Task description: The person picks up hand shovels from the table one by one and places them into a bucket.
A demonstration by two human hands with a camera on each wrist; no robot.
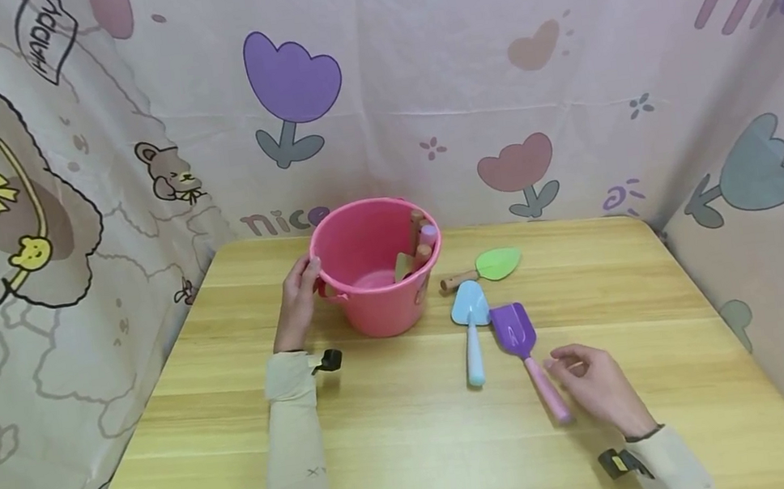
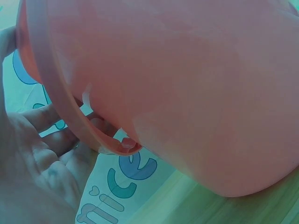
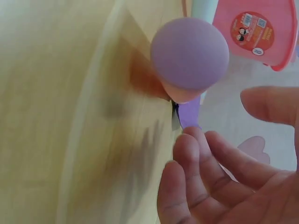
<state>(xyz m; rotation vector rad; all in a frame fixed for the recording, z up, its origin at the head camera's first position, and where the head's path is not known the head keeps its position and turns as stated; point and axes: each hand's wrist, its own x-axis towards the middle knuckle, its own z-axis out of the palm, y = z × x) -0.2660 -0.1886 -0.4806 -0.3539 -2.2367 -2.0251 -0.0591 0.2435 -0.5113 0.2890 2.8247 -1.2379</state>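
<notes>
Head view, nearest first: two pale sleeves (image 1: 294,460) reach over the wooden table (image 1: 400,431), each with a small black device (image 1: 331,360) at the cuff. The right hand (image 1: 594,384) is released, its fingers loosely bent, just beside the pink handle of a purple shovel (image 1: 515,330); whether a fingertip touches that handle, I cannot tell. In the right wrist view the thumb stands apart from the fingers, and the handle's rounded end shows large. The purple shovel lies with its handle towards the person and its blade away. Just left of it, a light-blue trowel (image 1: 472,323) lies the same way round.

Farther in, the left hand (image 1: 294,305) grasps the rim of an upright pink bucket (image 1: 382,317) at its left side; the left wrist view shows fingers under the rim. Several tool handles (image 1: 427,234) lean inside the bucket, against its right wall. A green trowel (image 1: 499,264) lies crosswise to the bucket's right, wooden handle towards it. Behind the table hangs a pale cloth (image 1: 399,64) printed with tulips.
</notes>
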